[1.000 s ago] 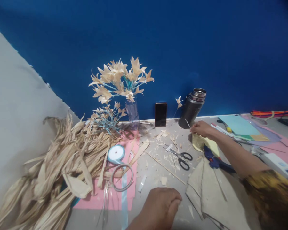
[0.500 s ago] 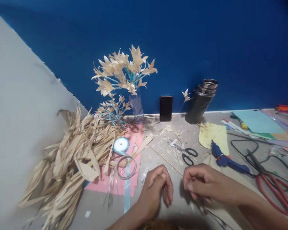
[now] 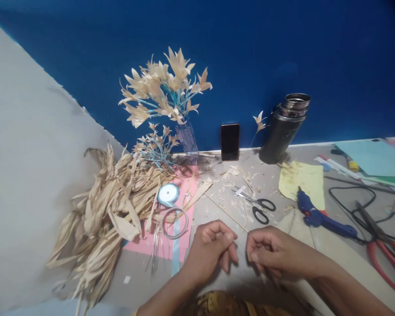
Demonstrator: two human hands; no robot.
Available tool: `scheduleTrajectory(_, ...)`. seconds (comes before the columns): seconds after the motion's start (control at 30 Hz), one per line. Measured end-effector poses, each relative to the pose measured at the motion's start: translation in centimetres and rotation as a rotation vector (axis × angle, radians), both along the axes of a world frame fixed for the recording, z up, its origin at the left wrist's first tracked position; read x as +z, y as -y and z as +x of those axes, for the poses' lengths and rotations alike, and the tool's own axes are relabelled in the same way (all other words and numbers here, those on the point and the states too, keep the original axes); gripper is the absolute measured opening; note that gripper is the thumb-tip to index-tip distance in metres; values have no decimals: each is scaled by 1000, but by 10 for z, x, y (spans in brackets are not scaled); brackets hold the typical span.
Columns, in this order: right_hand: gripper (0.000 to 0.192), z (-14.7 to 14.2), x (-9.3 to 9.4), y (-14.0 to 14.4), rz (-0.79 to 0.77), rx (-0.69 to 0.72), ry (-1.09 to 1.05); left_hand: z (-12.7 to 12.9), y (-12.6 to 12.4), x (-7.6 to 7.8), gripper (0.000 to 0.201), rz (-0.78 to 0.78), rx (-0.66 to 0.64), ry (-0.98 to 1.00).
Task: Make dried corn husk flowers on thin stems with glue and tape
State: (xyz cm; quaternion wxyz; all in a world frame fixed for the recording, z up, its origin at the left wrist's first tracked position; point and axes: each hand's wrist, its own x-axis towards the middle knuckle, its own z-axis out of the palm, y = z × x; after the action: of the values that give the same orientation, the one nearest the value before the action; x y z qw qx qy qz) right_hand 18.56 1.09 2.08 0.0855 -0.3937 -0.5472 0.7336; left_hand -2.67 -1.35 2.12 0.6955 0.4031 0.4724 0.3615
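With both hands hanging low over the tabletop [image 3: 206,210], take the narrow gap between them as the middle of our dial! The left hand [image 3: 215,245] curls its fingers loosely, thumb across the index; the right hand [image 3: 271,250] bends tighter, thumb to fingers, and whether either pinches something fine, I cannot tell. Here's the thin stick [image 3: 225,212], slanting in from eleven o'clock, its near end right at the right hand's knuckles. At one o'clock lie the black-handled scissors [image 3: 256,201], just beyond that hand, blades aimed toward ten. Room to move? Forward, yes: a lane of scrap-strewn grey runs up toward twelve, where the phone [image 3: 230,142] stands by the blue wall and marks the back edge. At one, the dark flask [image 3: 279,136] leans on that same edge. Leftward it's tight: the pink sheet [image 3: 141,241] has its right edge just beside the left hand, carrying the ribbon roll [image 3: 168,193] at ten o'clock and the grey ring [image 3: 163,223] nearer nine, with husks [image 3: 102,219] heaped beyond. Rightward is crowded too: blue glue gun [image 3: 329,221] between two and three, red-handled shears [image 3: 380,237] at three!
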Motion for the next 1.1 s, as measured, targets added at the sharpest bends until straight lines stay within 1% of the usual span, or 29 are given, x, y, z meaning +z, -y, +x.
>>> scheduleTrajectory(0.1, 18, 2, -2, -1, 21, 23, 42, -5, -5, 1, 43, 8, 23, -51)
scheduleTrajectory(0.13, 16, 2, -2, -1, 38, 27, 56, -9, -6, 2, 43, 29, 53, -79)
scheduleTrajectory(0.2, 13, 1, -4, -1, 92, 38, 85, -19, -10, 6, 43, 91, 153, -142)
scheduleTrajectory(0.27, 11, 1, -7, 0, 161, 57, 109, -34, -13, 9, 42, 142, 280, -194)
scheduleTrajectory(0.33, 11, 1, -11, 1, 246, 84, 152, -49, -14, 10, 43, 154, 372, -220)
scheduleTrajectory(0.43, 14, -2, -17, 2, 384, 119, 248, -69, -14, 12, 52, 231, 436, -247)
scheduleTrajectory(0.5, 16, -4, -20, 2, 457, 151, 297, -78, -15, 13, 54, 296, 458, -309)
scheduleTrajectory(0.57, 16, -6, -22, 2, 505, 195, 318, -83, -18, 15, 47, 321, 436, -406)
scheduleTrajectory(0.67, 18, -8, -26, 2, 579, 208, 327, -87, -26, 19, 18, 367, 338, -601)
scheduleTrajectory(0.7, 19, -8, -27, 1, 601, 195, 328, -87, -29, 20, 15, 402, 303, -669)
scheduleTrajectory(0.77, 21, -8, -28, -1, 632, 152, 333, -85, -36, 23, 20, 471, 251, -757)
scheduleTrajectory(0.87, 24, -5, -27, -5, 665, 74, 366, -76, -49, 29, 23, 510, 166, -748)
scheduleTrajectory(0.93, 27, -3, -28, -8, 731, 30, 430, -66, -60, 33, 23, 509, 104, -754)
scheduleTrajectory(1.0, 30, -3, -30, -9, 800, 23, 509, -52, -74, 37, 22, 517, 27, -806)
scheduleTrajectory(1.1, 31, -6, -31, -6, 837, 69, 606, -31, -94, 40, 20, 582, -112, -944)
